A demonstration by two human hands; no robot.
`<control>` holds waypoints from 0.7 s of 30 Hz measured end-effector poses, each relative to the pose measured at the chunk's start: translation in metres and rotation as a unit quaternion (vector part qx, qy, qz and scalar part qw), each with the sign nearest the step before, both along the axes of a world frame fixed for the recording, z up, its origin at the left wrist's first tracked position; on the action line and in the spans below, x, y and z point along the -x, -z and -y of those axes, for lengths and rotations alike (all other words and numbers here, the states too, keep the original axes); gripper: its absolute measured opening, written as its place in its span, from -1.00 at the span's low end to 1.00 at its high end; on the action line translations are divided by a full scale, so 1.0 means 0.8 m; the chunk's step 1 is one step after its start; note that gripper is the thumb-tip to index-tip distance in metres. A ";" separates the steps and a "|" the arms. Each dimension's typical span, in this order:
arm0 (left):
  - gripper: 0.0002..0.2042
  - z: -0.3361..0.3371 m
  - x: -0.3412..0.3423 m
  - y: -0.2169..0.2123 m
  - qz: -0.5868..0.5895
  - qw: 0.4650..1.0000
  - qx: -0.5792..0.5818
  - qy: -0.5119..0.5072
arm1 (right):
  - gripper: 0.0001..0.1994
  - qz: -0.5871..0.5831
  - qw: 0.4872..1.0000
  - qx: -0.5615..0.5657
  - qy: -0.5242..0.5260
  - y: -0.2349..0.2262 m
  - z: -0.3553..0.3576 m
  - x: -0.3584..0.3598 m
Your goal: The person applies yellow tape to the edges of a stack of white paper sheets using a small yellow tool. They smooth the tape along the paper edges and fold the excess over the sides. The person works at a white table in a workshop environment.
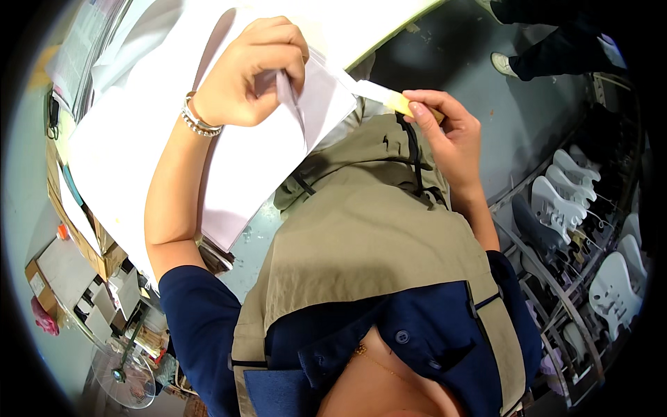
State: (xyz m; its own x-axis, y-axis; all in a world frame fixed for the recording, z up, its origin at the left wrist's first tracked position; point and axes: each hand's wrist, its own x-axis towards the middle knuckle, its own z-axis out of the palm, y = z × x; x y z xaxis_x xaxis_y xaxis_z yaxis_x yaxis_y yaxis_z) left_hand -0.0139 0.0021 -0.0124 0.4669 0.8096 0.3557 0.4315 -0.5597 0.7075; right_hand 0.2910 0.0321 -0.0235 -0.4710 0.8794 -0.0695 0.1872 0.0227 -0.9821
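Observation:
My left hand (260, 69) is closed, its fingers and thumb pinching the lifted corner of a thin paper sheet (290, 97). Under it lies a stack of large white sheets (240, 184) at the table's near edge. My right hand (451, 132) grips a slim tool with a yellow handle (401, 104) and a pale, flat, blade-like end; its exact kind is unclear. The pale end points left and reaches the right edge of the paper stack, close to the lifted sheet. Beaded bracelets circle my left wrist.
The pale table (389, 17) runs across the upper left, with rolled paper sheets (139, 48) on it. Guitar-shaped white bodies (556, 205) hang on a metal rack (556, 299) at right. Another person's legs (556, 59) are at upper right. A fan (124, 375) stands lower left.

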 end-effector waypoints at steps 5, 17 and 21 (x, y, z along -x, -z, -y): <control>-0.81 0.003 -0.010 0.000 -0.100 0.992 -0.073 -0.006 | -0.87 0.011 0.999 -0.030 -0.036 -0.005 0.002 0.000; -0.77 0.010 -0.016 -0.003 -0.129 0.985 -0.109 -0.032 | -0.86 0.017 0.998 -0.063 -0.025 -0.007 0.004 0.002; -0.76 0.012 -0.015 -0.001 -0.126 0.985 -0.115 -0.033 | -0.86 0.018 0.998 -0.060 -0.026 -0.007 0.004 0.003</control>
State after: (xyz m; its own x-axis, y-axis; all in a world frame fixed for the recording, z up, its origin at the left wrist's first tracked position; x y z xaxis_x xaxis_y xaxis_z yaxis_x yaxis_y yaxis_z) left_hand -0.0023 -0.0073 -0.0117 0.5125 0.7533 0.4122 0.6186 -0.6568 0.4312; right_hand 0.2889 0.0290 -0.0177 -0.5146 0.8572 0.0166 0.2175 0.1493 -0.9646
